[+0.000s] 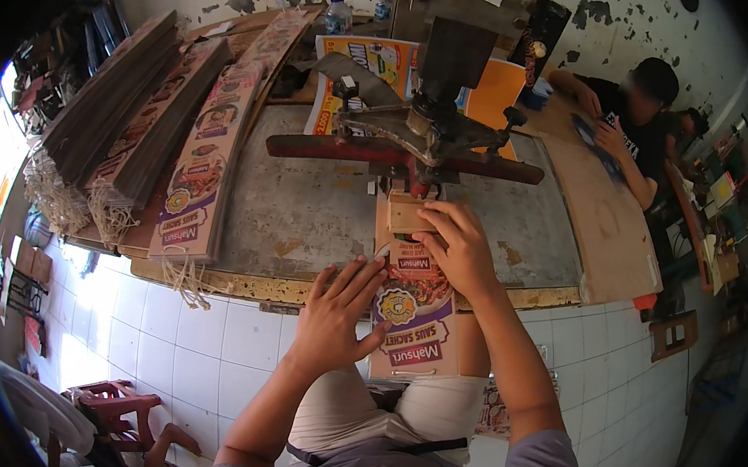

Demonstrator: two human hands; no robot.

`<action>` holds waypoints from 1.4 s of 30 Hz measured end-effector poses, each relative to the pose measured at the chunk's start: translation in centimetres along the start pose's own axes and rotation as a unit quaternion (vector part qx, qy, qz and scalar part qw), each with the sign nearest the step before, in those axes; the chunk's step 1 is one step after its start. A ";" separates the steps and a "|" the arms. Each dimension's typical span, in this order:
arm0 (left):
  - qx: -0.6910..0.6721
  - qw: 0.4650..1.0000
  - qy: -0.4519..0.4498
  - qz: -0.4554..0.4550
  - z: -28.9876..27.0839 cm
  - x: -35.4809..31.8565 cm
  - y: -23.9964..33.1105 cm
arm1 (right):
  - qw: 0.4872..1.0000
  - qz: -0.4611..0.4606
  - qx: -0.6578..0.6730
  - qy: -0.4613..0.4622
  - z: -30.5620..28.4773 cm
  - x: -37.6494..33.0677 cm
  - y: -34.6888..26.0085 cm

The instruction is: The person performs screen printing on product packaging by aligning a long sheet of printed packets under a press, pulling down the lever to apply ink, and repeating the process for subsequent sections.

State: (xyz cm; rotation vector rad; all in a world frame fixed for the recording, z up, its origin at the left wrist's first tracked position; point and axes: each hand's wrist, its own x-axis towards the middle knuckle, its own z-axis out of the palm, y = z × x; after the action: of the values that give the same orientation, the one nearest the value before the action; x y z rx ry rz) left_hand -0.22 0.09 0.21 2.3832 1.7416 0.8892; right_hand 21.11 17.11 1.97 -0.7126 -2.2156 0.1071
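Observation:
A long printed cardboard strip point(415, 327) in purple, red and white lies under the press, its near end reaching past the table edge over my lap. My left hand point(338, 313) rests along the strip's left edge, fingers stretched out and thumb on the print. Across the strip sits a small pale wooden block point(405, 217), just below the press head. My right hand point(461, 253) grips the block at its right side, index finger on top and thumb lower down. Above it stands the dark metal press point(428, 137) with a red-edged crossbar.
Stacks of similar printed strips point(211, 148) with strings at their near ends lie at the left. A worn metal plate point(307, 203) covers the table. At the right, another person point(642, 122) handles something at a brown board point(625, 242). Red stools point(119, 411) stand lower left.

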 end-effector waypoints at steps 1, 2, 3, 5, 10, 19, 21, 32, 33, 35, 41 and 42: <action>-0.003 1.000 0.005 0.004 -0.1 0.1 0.0 | 1.000 0.000 0.000 0.002 0.0 0.0 0.0; -0.007 1.000 0.010 0.009 -0.2 0.3 -0.1 | 1.000 0.000 0.000 0.004 0.0 0.0 0.0; -0.004 1.000 0.015 0.008 -0.5 0.6 -0.4 | 1.000 -0.002 0.001 0.004 0.0 0.0 -0.1; -0.002 1.000 0.027 0.010 -1.4 2.5 -2.0 | 1.000 -0.007 -0.003 0.007 0.0 -0.1 0.0; -0.004 0.998 0.010 0.067 -2.3 8.7 -6.6 | 1.000 -0.004 -0.009 0.004 0.2 -0.3 0.0; 0.007 0.996 -0.024 0.088 -0.1 10.8 -8.6 | 1.000 -0.002 -0.001 0.011 0.2 -0.2 -0.1; 0.024 0.995 -0.007 0.100 0.1 10.7 -8.5 | 1.000 -0.002 -0.003 0.011 0.2 -0.3 -0.1; 0.008 0.998 -0.023 0.051 -1.5 8.9 -7.8 | 0.999 0.024 -0.008 0.020 0.3 -0.7 -0.5; -0.003 0.999 -0.003 0.050 -1.6 8.0 -7.8 | 0.999 0.029 0.013 0.009 0.2 -0.9 -0.4; -0.030 0.999 0.003 0.013 -2.0 6.1 -6.6 | 0.998 0.046 0.050 -0.015 -0.3 -2.1 0.1; 0.003 0.995 0.080 -0.059 -3.3 -3.9 -5.0 | 0.989 0.046 0.125 -0.071 -7.7 -8.6 -4.6; 0.030 0.992 0.099 -0.066 -3.1 -5.7 -5.1 | 0.988 0.073 0.120 -0.058 -9.5 -9.3 -4.8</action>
State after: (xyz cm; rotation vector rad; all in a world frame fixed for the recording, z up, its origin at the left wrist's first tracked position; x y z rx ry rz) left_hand -7.19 -3.98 -1.50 2.2500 1.9956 1.1019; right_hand 30.67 6.78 3.72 -0.7482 -2.2076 0.4919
